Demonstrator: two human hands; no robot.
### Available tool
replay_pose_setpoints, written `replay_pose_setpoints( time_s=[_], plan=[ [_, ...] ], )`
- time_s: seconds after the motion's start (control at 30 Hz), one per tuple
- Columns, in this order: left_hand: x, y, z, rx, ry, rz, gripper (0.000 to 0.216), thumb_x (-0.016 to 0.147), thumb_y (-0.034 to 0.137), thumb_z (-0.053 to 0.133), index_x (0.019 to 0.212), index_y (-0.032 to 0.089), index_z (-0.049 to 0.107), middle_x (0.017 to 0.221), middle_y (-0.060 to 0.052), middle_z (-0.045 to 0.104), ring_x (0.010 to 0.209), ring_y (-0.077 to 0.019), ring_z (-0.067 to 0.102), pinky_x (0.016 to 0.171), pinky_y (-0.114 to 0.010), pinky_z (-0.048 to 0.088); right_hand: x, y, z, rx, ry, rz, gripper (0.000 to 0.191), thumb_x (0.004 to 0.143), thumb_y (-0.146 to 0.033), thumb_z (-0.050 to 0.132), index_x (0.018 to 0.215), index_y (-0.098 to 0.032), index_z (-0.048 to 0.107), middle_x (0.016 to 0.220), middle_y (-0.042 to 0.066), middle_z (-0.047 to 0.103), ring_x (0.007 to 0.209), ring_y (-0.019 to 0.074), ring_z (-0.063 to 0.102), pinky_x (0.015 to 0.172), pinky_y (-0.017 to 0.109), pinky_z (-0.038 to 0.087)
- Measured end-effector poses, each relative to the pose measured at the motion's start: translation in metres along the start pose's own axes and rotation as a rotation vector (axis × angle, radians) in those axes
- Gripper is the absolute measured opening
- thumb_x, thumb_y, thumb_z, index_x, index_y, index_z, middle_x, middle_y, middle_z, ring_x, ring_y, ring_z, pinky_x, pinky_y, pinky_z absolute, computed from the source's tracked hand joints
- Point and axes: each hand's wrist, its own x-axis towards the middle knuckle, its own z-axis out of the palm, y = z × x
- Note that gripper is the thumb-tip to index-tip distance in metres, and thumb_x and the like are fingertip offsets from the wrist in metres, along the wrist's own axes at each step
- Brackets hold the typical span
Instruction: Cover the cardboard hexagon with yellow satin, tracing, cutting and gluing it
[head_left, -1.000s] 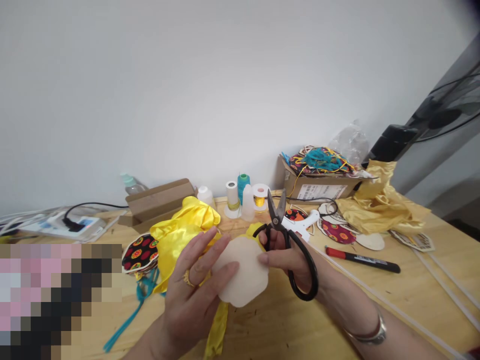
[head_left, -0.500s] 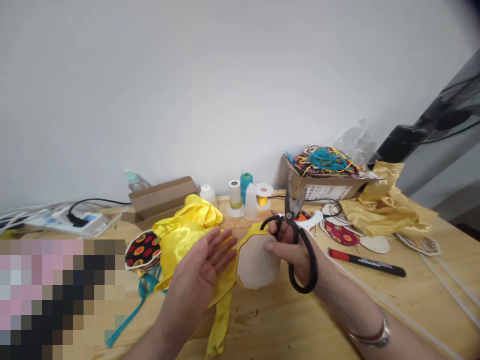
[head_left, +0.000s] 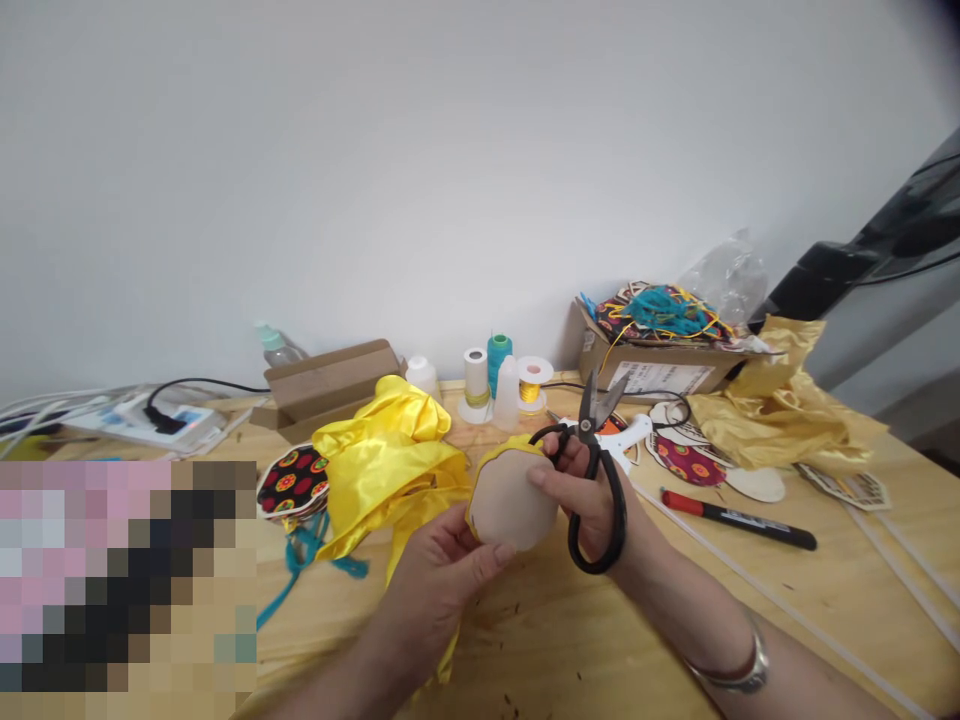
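A rounded pale panel with yellow fabric at its rim [head_left: 514, 500] is held up in front of me, its bare side facing me. My left hand [head_left: 442, 570] pinches its lower left edge, thumb on the face. With thumb and fingers my right hand [head_left: 585, 490] grips its right side, and black-handled scissors [head_left: 592, 425] hang in the same hand, blades apart and pointing up. Behind my left hand lies a heap of shiny yellow satin [head_left: 386, 460], with a strip of it trailing below that hand.
Thread spools [head_left: 475, 380] and a translucent bottle [head_left: 508, 395] stand by the wall. An opened cardboard box [head_left: 334, 380] is at left, patterned pieces [head_left: 292, 482] before it. At right are a filled carton [head_left: 652, 370], gold cloth [head_left: 780, 410] and a red-and-black marker [head_left: 739, 520].
My left hand, spread open beside the panel before, has closed on its lower left edge. The yellow strip has come away from beside the panel. My right hand still holds panel and scissors.
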Motion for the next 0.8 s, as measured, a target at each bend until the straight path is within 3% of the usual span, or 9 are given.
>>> replay_pose_setpoints(
  time_s=[0.27,0.37,0.6,0.8],
  plan=[
    [0.003,0.008,-0.002,0.051,0.113,-0.006,0.021,0.071,0.029,0.08,0.089,0.02,0.079,0.081,-0.003,0.077,0.079,-0.0184,0.068,0.08,-0.029,0.053,-0.003,0.007,0.002,-0.077,0.017,0.005,0.042,0.053,-0.031,0.085,0.079,-0.019,0.054,0.073,-0.003,0.053,0.067,0.0134,0.048,0.06,0.025,0.039],
    [0.004,0.013,-0.007,0.092,0.138,-0.008,0.022,0.068,0.03,0.081,0.087,0.018,0.078,0.076,-0.003,0.075,0.073,-0.0165,0.066,0.073,-0.026,0.053,0.0,0.003,-0.002,-0.14,-0.04,0.037,0.042,0.053,-0.032,0.084,0.079,-0.019,0.054,0.073,-0.003,0.053,0.066,0.0131,0.047,0.059,0.025,0.038],
    [0.004,0.015,-0.013,0.082,0.125,-0.026,0.026,0.068,0.03,0.081,0.088,0.015,0.076,0.072,-0.004,0.073,0.067,-0.0149,0.064,0.062,-0.023,0.052,0.0,-0.005,-0.003,-0.265,-0.097,0.096,0.04,0.053,-0.029,0.083,0.079,-0.018,0.054,0.069,-0.005,0.05,0.063,0.0112,0.044,0.057,0.024,0.035],
    [0.002,0.017,-0.011,-0.011,0.062,-0.003,0.027,0.069,0.025,0.08,0.095,0.018,0.076,0.083,-0.005,0.075,0.073,-0.0173,0.068,0.068,-0.026,0.055,-0.001,-0.001,-0.005,-0.198,-0.13,0.113,0.042,0.054,-0.03,0.084,0.082,-0.02,0.055,0.072,-0.004,0.053,0.064,0.0128,0.048,0.059,0.025,0.037]
  ],
)
